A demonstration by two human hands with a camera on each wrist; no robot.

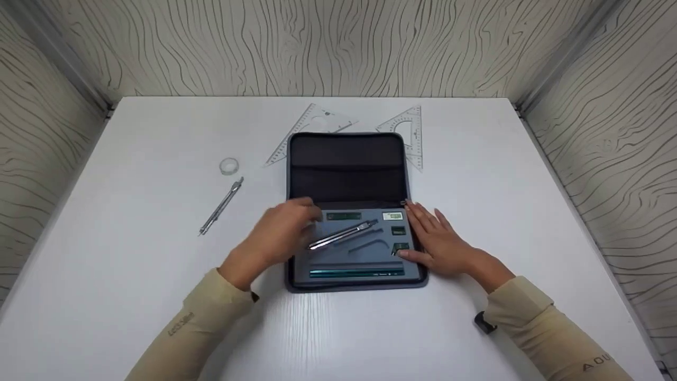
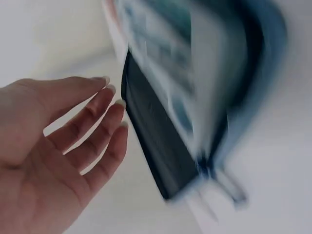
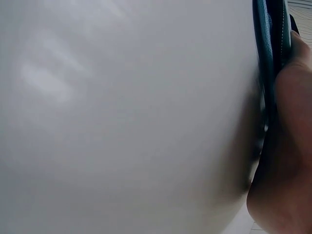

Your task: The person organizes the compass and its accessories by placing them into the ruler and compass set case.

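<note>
An unzipped drawing-set case lies spread on the table, its dark lid folded back. In its grey tray are a silver compass, a dark green pencil and several small green and white items. My left hand is over the case's left edge; in the left wrist view its loosely bent fingers are close to the case and hold nothing. My right hand rests flat along the case's right edge, its thumb on the tray's corner. The right wrist view shows little of this hand.
Left of the case lie a second silver compass and a clear ring, like a tape roll. Two transparent set squares, one at left and one at right, lie partly under the lid. Patterned walls border the white table.
</note>
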